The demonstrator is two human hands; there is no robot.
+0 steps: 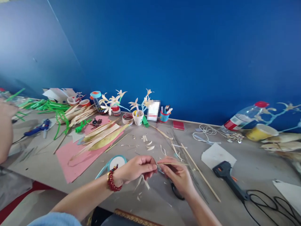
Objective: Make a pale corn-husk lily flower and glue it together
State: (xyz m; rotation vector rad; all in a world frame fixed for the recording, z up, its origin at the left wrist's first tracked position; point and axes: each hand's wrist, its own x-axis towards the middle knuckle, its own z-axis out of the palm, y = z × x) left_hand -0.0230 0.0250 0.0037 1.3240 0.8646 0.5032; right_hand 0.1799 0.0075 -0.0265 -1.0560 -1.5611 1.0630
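Note:
My left hand (144,167) is closed in a pinch above the middle of the table, with a red bead bracelet on the wrist. What lies between its fingertips is too small to make out. Close beside it, my right hand (180,177) is shut on a thin straw-coloured strip (175,163), which runs sideways over the fingers. Black scissors handles (176,192) show partly under the right hand. Pale husk scraps (146,182) lie below the left hand, and a roll of light blue tape (117,162) is just left of it.
Dried husks (103,138) lie on pink paper (70,160) at left. Husk flowers stand in a white cup (138,118) near the blue wall. At right are a wooden stick (201,172), a black glue gun (229,179) with cable, and a bottle (242,119). Another person's arm (6,131) enters far left.

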